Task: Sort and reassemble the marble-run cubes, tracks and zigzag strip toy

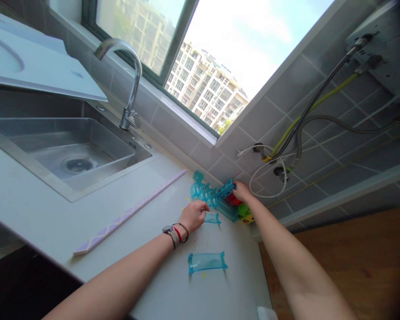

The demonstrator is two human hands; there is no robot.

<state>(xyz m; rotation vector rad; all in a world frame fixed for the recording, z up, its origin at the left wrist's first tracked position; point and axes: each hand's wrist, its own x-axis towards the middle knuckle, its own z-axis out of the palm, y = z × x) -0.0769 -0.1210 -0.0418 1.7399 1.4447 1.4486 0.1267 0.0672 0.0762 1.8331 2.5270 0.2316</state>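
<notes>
One tug by the right hand (242, 191), gripping a blue latticed plastic piece (226, 190), risked jostling nearby red plastic (232, 200); left hand (192, 215): grip unclear.

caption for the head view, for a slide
Head view: right hand grips a blue plastic piece; left hand hovers over the white counter.

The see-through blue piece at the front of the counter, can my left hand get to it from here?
Probably yes: your left hand is close to the blue piece, and only bare counter shows between them.
</notes>
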